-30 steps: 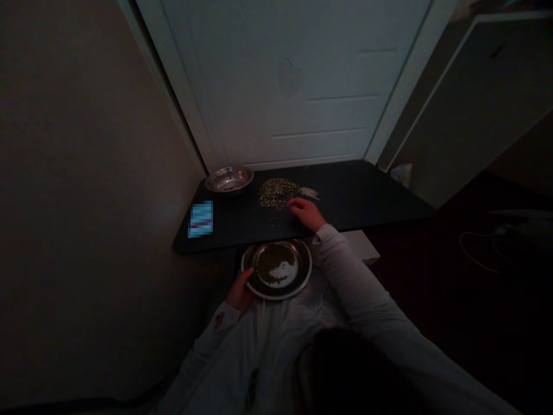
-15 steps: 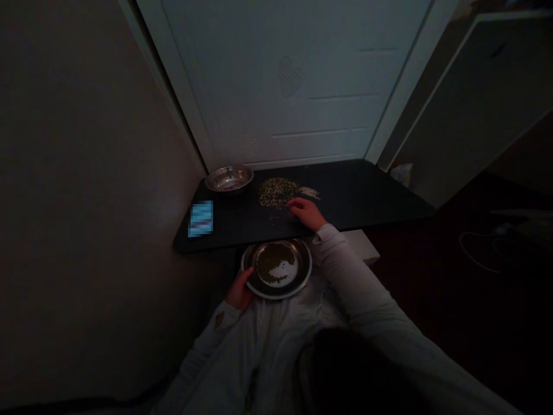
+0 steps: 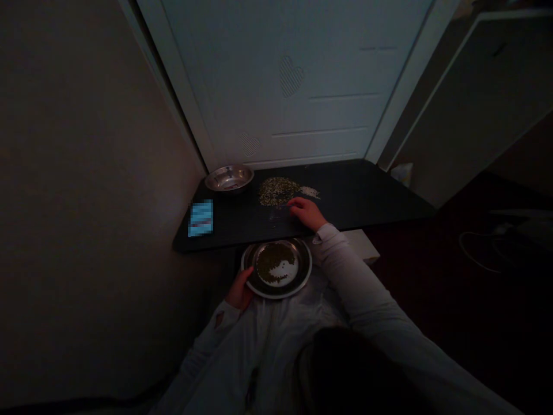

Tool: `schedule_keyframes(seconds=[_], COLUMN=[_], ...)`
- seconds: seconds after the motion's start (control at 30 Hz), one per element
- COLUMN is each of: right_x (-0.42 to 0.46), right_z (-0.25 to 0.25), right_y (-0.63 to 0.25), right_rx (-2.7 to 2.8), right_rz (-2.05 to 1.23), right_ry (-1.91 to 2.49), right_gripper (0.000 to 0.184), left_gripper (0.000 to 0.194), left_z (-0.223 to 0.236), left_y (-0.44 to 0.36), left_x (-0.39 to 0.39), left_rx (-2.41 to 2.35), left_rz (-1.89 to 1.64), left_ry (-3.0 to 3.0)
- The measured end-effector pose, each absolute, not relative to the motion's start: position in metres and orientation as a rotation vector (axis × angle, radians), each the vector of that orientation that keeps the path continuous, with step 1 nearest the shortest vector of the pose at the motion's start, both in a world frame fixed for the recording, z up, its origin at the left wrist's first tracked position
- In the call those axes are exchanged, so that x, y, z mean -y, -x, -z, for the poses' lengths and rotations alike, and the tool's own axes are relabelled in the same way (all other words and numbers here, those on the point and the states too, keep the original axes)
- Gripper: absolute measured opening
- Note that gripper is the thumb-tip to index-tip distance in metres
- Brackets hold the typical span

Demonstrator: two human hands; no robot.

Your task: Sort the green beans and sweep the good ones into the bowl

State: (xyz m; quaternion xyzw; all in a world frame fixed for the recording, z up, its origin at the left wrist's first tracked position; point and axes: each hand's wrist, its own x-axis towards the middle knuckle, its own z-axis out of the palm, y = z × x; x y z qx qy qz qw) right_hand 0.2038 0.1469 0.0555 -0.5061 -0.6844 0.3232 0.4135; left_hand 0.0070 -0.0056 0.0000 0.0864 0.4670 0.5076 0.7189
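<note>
My left hand (image 3: 239,290) is closed on the near left edge of a round metal bowl (image 3: 306,275) over my lap. Small green beans (image 3: 268,260) cover much of its bottom, leaving a bare patch towards the near right. My right hand (image 3: 307,212) is above the dark table, thumb and fingers pinched at the near edge of a mixed pile of green and pale grains (image 3: 276,190). Whatever lies between those fingertips is too small to make out. Beside the pile, to its right, is a smaller heap of whitish grains (image 3: 309,192).
A second metal bowl (image 3: 215,184) stands at the back left of the dark tabletop (image 3: 371,190). In front of it lies a blurred blue item (image 3: 201,218). A white door (image 3: 328,69) rises behind the table, and a white box (image 3: 362,245) sits beneath its front edge.
Almost nothing differs. My right hand stays at the pile's near edge with its fingertips barely shifted, and my left hand still grips the bowl.
</note>
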Motion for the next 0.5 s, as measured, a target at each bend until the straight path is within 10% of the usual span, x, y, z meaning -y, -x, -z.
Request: schedule_keyframes(seconds=[0.5], right_x=[-0.1455], right_z=[-0.0561], right_y=[-0.2034], right_rx=[1.661], right_rz=[-0.918], right_ry=[1.224], right_gripper=[0.018], left_gripper=[0.016], left_z=[0.0026], left_y=[-0.0078], left_x=[0.0057], left_rx=[-1.047], left_rz=[-1.148], left_ry=[-0.225])
